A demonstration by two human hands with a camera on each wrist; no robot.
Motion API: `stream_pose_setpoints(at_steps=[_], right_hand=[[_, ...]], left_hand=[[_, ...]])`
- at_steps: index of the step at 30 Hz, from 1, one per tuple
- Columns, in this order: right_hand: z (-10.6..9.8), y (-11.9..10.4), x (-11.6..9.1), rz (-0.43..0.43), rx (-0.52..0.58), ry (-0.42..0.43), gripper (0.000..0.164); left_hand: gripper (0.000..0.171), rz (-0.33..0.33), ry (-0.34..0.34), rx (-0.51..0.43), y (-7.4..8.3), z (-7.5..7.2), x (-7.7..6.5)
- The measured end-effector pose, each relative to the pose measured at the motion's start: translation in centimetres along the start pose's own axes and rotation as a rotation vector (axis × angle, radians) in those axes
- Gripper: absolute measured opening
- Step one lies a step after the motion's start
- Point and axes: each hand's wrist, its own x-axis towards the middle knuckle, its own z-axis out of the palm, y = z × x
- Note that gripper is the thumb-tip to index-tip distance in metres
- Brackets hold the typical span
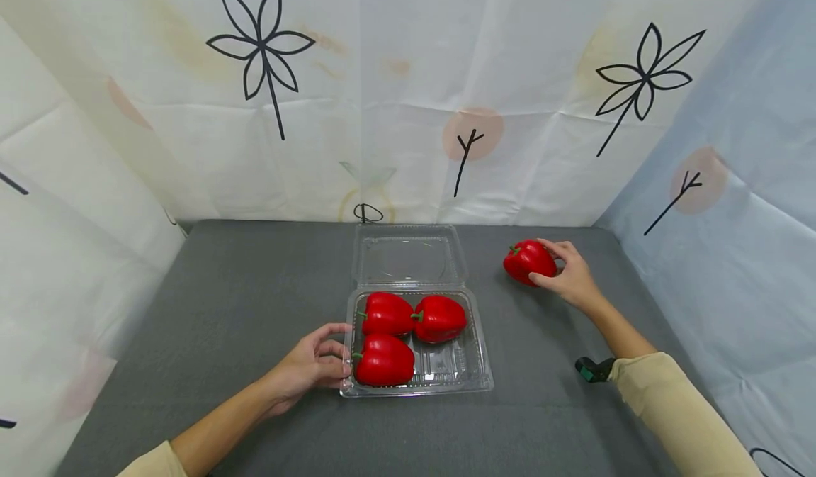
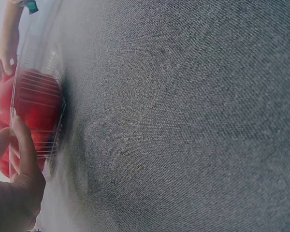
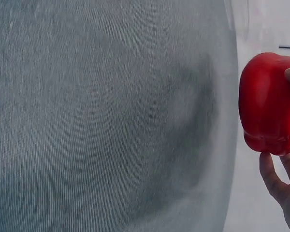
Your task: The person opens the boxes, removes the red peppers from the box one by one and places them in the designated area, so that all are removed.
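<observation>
Held pepper [image 1: 529, 262] is R of the clear box [image 1: 440, 363], well apart from it, over the grey tabletop [image 1: 274, 278]. Long axis runs roughly L–R w/ a slant: stem end points L & a bit toward the far side, blunt end toward the palm. In the R wrist view its shadow on the cloth sits apart from it, so it looks lifted.

R hand [image 1: 570, 278] has it btwn thumb & fingers — thumb on the near side, fingers round the far side & blunt end; digits spread abt the pepper's width, tips in contact. Stem end sticks out free of the grip.

L hand [image 1: 312, 363] is at the box's L rim: L wrist view shows thumb & a finger closed on the thin plastic edge, one each side. Other fingers bent, gaps btwn them.

Box sits flat, lid [image 1: 408, 257] hinged back toward the patterned backdrop [image 1: 408, 108]. Inside, 3 red peppers on their sides, stems L: back-left pepper [image 1: 387, 314], back-right pepper [image 1: 440, 319] w/ its stem up against the neighbor, front-left pepper [image 1: 384, 361] nearest the L hand. Blk/green wrist device [image 1: 593, 369] at R cuff.
</observation>
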Motion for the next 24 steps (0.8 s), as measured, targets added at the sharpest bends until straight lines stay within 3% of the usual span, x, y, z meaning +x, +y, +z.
stream_pose_setpoints(at_steps=[15, 24], right_hand=[[-1.4, 3.4, 0.0, 0.066, -0.011, 0.064, 0.063], [-1.3, 4.7, -0.6, 0.149, 0.004, 0.050, 0.061]], left_hand=[[0.071, 0.014, -0.008, -0.005, -0.1, 0.0, 0.1], [0.070, 0.010, -0.006, -0.009, -0.2, -0.1, 0.1]])
